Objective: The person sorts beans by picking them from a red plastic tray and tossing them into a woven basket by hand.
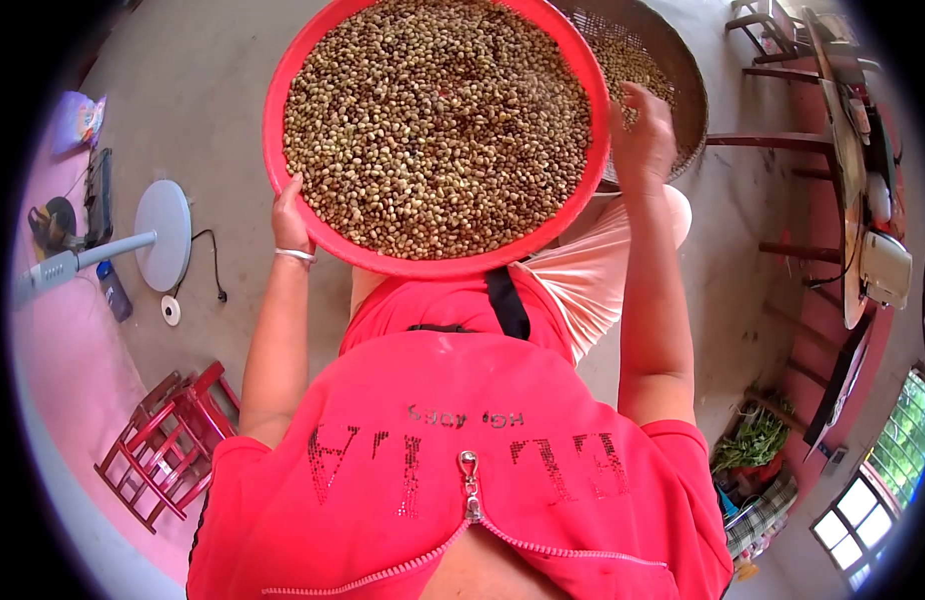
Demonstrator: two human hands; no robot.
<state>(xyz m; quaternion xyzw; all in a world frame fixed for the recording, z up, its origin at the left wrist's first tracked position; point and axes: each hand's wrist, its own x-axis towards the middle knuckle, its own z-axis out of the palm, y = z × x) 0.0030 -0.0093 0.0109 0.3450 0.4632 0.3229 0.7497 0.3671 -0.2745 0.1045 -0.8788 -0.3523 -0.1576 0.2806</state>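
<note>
A wide red basin, filled with small round brown and tan seeds, sits in front of my body at lap height. My left hand grips its lower left rim, the thumb on top and the other fingers hidden underneath. Just outside the right rim is my right hand, raised over a dark woven basket. Its fingers are loosely curled, with a gap between thumb and forefinger, and nothing shows in them. More of the seeds lie inside the basket, partly hidden by the basin and my hand.
A pedestal fan's round grey base and a red wooden stool are on the left. Along the right side stand a wooden table and dark red chair parts. Green leafy stalks lie at lower right, near a window.
</note>
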